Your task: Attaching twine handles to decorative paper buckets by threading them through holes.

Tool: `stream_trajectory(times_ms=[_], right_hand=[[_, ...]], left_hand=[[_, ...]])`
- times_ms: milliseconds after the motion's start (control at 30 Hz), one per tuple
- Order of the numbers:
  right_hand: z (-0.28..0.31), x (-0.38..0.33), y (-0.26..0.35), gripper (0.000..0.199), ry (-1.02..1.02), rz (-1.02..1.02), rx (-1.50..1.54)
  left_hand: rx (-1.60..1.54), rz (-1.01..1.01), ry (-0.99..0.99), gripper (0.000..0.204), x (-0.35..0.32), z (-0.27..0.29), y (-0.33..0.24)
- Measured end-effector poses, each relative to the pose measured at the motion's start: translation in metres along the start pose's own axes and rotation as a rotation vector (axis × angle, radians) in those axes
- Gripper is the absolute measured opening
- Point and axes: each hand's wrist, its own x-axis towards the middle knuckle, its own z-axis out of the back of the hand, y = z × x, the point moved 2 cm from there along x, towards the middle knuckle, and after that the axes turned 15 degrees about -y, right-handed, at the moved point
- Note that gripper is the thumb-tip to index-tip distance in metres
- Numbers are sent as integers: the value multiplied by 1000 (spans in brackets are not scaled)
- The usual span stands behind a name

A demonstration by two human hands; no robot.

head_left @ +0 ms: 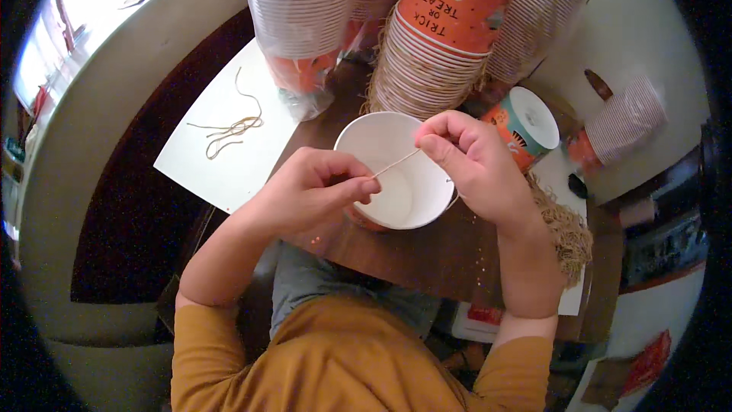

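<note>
A white-lined paper bucket (402, 202) stands upright on the brown table right in front of me, its mouth facing up. Over that opening a thin beige cord (398, 160) is stretched between my two hands. My left hand (316, 187) pinches one part of it between thumb and forefinger, above the bucket's near-left rim. With thumb and fingertips, my right hand (469, 160) grips the cord a little higher, over the right side of the rim. More cord shows by the bucket's right side, below my right hand. How it meets the bucket there is partly hidden.
Behind the bucket rises a tall stack of nested orange buckets (438, 49), with plastic-wrapped stacks (301, 15) beside it. Loose cords (232, 128) lie on a white sheet (206, 164) at left. At right are an orange-and-teal bucket (526, 128) and a twine bundle (566, 233).
</note>
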Motion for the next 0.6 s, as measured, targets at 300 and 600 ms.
stream_trajectory(times_ms=[300,600], right_hand=[[3,12,-21,17,92,-46,-195],[-57,10,-33,63,381,-62,299]], left_hand=[[92,-67,-189,17,-8,15,7],[232,-50,-163,17,2,18,-11]])
